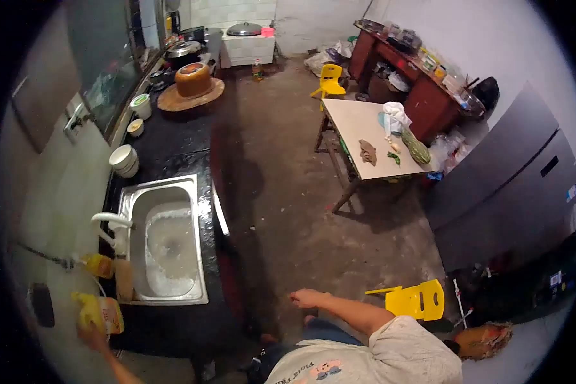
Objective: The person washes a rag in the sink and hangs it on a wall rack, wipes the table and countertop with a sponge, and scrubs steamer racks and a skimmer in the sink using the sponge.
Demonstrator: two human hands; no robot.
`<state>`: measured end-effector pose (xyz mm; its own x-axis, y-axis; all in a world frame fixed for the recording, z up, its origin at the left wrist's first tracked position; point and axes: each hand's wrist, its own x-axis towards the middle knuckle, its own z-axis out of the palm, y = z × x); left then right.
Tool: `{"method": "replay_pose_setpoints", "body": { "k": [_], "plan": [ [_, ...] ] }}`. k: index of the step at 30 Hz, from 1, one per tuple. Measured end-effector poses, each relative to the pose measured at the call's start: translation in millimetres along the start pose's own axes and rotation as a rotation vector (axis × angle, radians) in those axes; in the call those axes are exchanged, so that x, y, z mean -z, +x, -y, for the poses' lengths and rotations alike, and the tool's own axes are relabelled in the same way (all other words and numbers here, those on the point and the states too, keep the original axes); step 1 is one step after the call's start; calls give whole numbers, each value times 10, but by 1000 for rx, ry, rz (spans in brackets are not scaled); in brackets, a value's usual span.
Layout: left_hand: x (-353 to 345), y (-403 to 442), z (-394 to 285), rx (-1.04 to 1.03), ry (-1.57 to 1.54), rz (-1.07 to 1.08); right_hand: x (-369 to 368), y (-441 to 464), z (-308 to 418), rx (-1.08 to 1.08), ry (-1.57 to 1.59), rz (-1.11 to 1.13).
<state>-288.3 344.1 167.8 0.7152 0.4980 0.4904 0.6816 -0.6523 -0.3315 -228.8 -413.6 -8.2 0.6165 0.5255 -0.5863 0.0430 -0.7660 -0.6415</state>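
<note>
Floor point(275, 185), brown, in a broad strip between the long black surface point(178, 136) on the left and the pale surface point(344, 121) on legs at upper right. Set into the near part of the black surface, a steel sink point(173, 299) of cloudy, foamy water, with only a narrow dark margin between rim and floor-side edge. Narrower passage at lower right, beside a small yellow chair point(425, 301); farther up, a second yellow chair point(330, 82) at the far corner of the pale surface. At lower left, close to the wall, a yellow bottle point(113, 317) with a printed label, just past the near corner of the sink and touching the left hand point(95, 337). Impossible to tell whether gripped or merely touched. Well apart from both, out over the floor, the right hand point(310, 298), fingers curled in. Beyond the yellow bottle, an amber bottle point(98, 265) near the white faucet point(112, 219).
</note>
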Motion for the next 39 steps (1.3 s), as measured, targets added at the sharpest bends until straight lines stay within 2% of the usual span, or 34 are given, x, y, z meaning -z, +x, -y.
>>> {"method": "replay_pose_setpoints", "body": {
  "k": [1,2,4,6,8,11,13,14,17,18,21,22,23,25,27,29,32,35,37,38,39],
  "plan": [
    [354,-108,-97,40,80,6,36,-74,-231,-22,-22,-24],
    [862,-119,-459,201,-66,34,104,-170,-550,-48,-33,-58],
    [1235,-226,-1091,307,-226,-157,326,-439,-1354,-121,17,-53],
    [1107,-540,-1446,210,-241,-596,602,-818,-1889,-215,97,-67],
    [1428,-798,-2128,84,-297,-554,1027,-1321,-1997,-338,215,-111],
    [1859,-1172,-3107,-72,-351,-476,845,-1176,-2997,-480,160,-165],
    [2036,-1408,-3709,-64,-574,-234,1022,-1291,-3312,-514,207,-220],
    [2122,-1461,-4011,-159,-534,-176,1152,-1357,-3508,-529,239,-247],
    [2339,-1611,-4884,-339,-493,101,1641,-1411,-4074,-471,227,-386],
    [2354,-1634,-5134,-381,-490,211,1800,-1363,-4198,-457,321,-401],
    [2096,-1472,-5729,-422,-596,338,2172,-1071,-4427,-404,543,-468],
    [1927,-1428,-5917,-451,-630,230,2267,-945,-4468,-381,576,-506],
    [1903,-1400,-6161,-465,-674,282,2325,-871,-4526,-359,608,-539],
    [2043,-1250,-6823,-490,-761,389,2740,-936,-4527,-345,655,-566],
    [1896,-1317,-7993,-548,-728,484,3378,-973,-4891,-326,584,-628],
    [2346,-1200,-9170,-638,-812,637,3720,-851,-5457,-276,428,-682],
    [2909,-1296,-10682,-1003,-773,722,4243,-866,-6115,-191,415,-842],
    [3926,-1674,-11828,-1204,-728,776,4757,-1167,-6444,-468,728,-822],
    [4217,-1828,-12342,-1321,-800,760,4989,-1209,-6594,-534,751,-870],
    [4390,-1956,-12663,-1308,-835,783,5176,-1189,-6801,-559,759,-881],
    [4575,-2107,-13070,-1295,-870,805,5414,-1132,-7071,-594,625,-969]
  ]
}}
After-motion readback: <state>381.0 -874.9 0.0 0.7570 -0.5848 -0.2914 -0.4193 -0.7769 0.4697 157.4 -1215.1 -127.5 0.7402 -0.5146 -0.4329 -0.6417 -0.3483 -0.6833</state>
